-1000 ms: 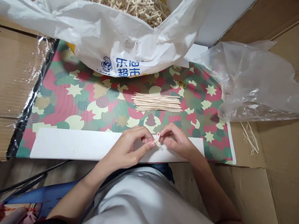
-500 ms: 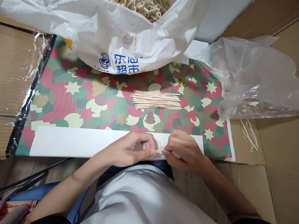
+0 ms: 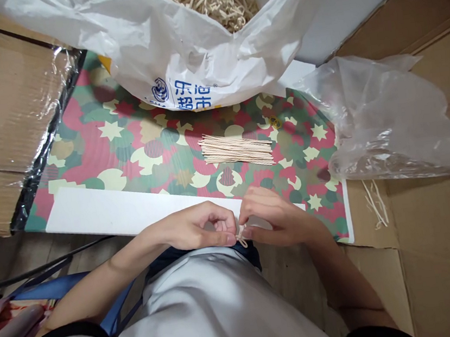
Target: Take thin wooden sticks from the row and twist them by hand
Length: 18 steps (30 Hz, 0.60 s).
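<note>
Between my hands, just above my lap, is a small looped piece of cream cord (image 3: 241, 239), with a loop hanging downward. My left hand (image 3: 205, 226) pinches it between thumb and curled forefinger. The thumb and forefinger of my right hand (image 3: 276, 217) close on its other side; the exact spot they grip is too small to make out. Beyond my hands, a flat bundle of cream cords (image 3: 237, 150), straight and cut to similar lengths, lies on the patterned mat (image 3: 185, 179).
A white plastic bag (image 3: 211, 55) full of short knotted cream pieces stands at the back. On the right lies a clear plastic bag (image 3: 399, 119), with a few loose cords (image 3: 375, 203) on cardboard below it. Yellow rubber bands (image 3: 274, 123) rest on the mat. Cardboard (image 3: 3, 102) borders the left.
The cord's loop pointed up before and now hangs down. My right hand has turned, its fingers lifting and reaching closer to my left fingertips. My left hand has barely moved.
</note>
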Motion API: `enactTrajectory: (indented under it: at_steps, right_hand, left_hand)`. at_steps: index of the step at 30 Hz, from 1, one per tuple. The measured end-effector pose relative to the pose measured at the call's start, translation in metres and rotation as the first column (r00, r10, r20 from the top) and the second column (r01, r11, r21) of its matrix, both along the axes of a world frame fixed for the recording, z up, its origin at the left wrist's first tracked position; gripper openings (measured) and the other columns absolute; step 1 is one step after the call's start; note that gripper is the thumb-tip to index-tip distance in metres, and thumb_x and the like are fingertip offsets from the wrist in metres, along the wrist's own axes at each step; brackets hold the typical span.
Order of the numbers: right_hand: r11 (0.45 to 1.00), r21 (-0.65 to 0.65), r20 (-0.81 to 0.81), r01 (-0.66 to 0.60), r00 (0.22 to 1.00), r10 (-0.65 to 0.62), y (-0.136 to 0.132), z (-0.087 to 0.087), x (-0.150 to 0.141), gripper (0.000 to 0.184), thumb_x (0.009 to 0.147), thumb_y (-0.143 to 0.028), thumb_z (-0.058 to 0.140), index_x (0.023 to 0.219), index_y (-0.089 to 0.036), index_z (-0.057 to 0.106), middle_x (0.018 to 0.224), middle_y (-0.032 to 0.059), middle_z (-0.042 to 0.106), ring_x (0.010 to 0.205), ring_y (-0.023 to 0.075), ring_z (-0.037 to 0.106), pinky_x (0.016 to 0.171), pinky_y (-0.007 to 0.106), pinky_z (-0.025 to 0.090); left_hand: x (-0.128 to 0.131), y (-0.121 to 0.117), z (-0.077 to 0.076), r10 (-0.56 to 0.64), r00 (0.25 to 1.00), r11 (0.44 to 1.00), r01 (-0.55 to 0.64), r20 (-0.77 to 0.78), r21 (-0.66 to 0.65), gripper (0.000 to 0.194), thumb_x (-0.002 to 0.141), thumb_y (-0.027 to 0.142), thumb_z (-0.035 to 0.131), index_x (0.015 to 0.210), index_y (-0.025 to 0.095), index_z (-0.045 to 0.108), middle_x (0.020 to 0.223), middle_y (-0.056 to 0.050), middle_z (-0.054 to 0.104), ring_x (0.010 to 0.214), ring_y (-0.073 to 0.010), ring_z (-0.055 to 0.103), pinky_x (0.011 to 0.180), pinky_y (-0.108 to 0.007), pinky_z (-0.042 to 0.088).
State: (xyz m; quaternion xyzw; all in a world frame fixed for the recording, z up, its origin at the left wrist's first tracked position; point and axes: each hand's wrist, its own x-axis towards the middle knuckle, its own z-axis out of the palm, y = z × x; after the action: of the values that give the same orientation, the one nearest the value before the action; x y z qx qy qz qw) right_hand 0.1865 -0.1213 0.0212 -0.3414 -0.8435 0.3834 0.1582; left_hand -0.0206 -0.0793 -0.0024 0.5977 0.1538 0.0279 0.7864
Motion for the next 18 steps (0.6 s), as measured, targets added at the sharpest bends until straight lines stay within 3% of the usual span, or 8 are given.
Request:
enactTrajectory:
  at_steps: [6,18]
  right_hand:
    - [0.998,-0.064,0.017,0.009,1.0,-0.008,-0.0003,0.004,-0.0019,0.011,0.087,-0.029,0.05,0.081,-0.02,0.052,0.073,0.0001,0.054,0.07,0.0133,0.045,0.066,0.027,0.035]
    - [0.991,0.044,0.042,0.127,0.991,-0.129,-0.0081,0.0017,-0.0042,0.019,0.082,-0.018,0.047,0.065,-0.02,0.042,0.059,-0.0016,0.046,0.06,0.0127,0.039,0.056,0.027,0.031]
  left_hand:
    - [-0.0035,0.0005,-0.0036,-0.007,0.999,0.998,0.009,0.033,-0.055,0.023,0.082,0.032,0.054,0.07,0.013,0.051,0.064,0.002,0.046,0.06,-0.0086,0.038,0.057,-0.02,0.032]
    - [-0.0041,-0.0003,0.0002,0.045,0.999,0.999,-0.045,0.002,-0.019,0.021,0.083,0.03,0.052,0.071,0.012,0.05,0.061,0.004,0.041,0.057,-0.0077,0.033,0.053,-0.02,0.027]
